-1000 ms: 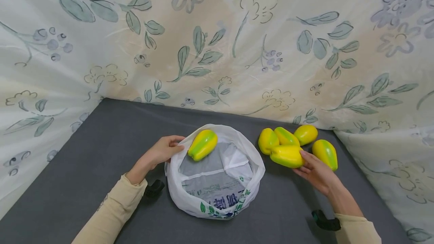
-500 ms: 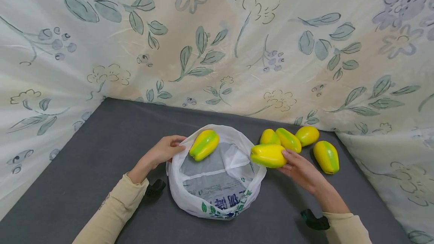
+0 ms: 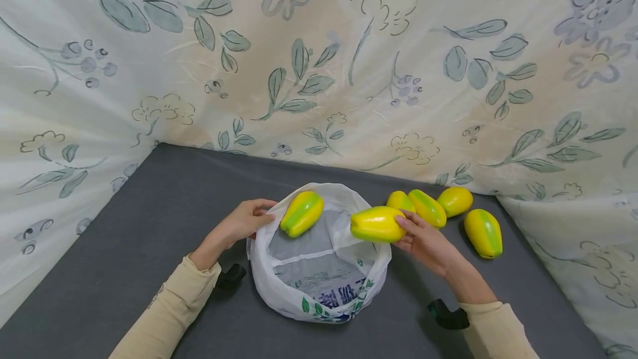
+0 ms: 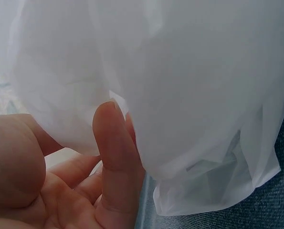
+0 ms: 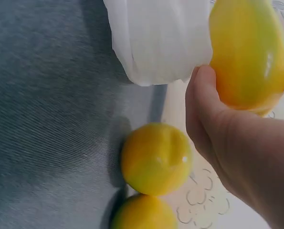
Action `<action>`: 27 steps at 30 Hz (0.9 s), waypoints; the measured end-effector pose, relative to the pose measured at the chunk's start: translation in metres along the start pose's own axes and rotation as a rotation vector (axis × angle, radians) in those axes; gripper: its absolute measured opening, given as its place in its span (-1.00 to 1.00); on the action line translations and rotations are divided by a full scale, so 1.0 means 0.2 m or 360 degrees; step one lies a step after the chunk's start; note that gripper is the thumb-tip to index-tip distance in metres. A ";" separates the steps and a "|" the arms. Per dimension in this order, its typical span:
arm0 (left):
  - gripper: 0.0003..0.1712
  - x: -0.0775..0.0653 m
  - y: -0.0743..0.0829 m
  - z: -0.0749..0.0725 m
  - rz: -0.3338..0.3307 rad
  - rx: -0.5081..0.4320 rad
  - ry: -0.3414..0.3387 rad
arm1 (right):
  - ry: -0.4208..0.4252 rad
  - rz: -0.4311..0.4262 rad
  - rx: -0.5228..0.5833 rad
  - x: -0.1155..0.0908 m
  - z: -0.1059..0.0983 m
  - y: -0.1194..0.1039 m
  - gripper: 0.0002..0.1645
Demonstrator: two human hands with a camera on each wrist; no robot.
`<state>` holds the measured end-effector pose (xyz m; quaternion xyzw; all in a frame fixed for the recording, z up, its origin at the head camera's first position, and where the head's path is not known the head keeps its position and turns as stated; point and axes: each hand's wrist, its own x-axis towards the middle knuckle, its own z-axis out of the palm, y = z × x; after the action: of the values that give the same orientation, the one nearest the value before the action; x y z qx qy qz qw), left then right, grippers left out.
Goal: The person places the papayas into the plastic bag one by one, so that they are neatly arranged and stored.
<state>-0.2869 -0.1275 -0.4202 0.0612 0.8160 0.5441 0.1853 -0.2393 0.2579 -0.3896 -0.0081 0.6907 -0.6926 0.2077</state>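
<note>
Right hand (image 3: 428, 245): thumb and fingers clamped across near end of a glossy yellow-green papaya-shaped fruit (image 3: 375, 224); far end juts beyond the fingertips, seemingly over bag rim. Left hand (image 3: 241, 221) pinches the rim of the white, printed thin-plastic bag (image 3: 269, 292). Fruit probably stiff, slick: wrap mid-body. Bag likely light, floppy: hold rim.

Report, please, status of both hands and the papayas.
Left hand pinching white plastic bag by rim. Right hand holding papaya at bag's right rim. Second papaya inside bag, four more on table. No obstruction visible.
</note>
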 end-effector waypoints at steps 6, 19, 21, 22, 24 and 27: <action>-0.50 0.00 0.00 0.00 0.0011 0.0000 -0.0003 | 0.0098 -0.0044 -0.0012 -0.02 -0.02 -0.06 -0.13; -0.51 0.00 0.00 0.00 0.0010 -0.0010 0.0003 | -0.0197 -0.0034 -0.0033 0.02 0.08 -0.05 -0.40; -0.51 0.01 0.00 0.00 0.0012 -0.0014 0.0002 | -0.0224 -0.0017 -0.0017 0.04 0.11 -0.04 -0.33; -0.51 0.01 0.00 0.00 0.0012 -0.0016 0.0001 | -0.0238 -0.0005 -0.0001 0.05 0.12 -0.04 -0.31; -0.51 0.01 0.00 0.00 0.0009 -0.0018 0.0001 | -0.0268 0.0007 0.0020 0.06 0.15 -0.03 -0.29; -0.51 0.01 0.00 0.00 0.0005 -0.0018 0.0000 | -0.0308 0.0039 0.0059 0.08 0.18 -0.01 -0.31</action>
<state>-0.2882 -0.1274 -0.4203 0.0615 0.8128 0.5491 0.1846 -0.2443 0.2176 -0.3897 -0.0626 0.6545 -0.6987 0.2821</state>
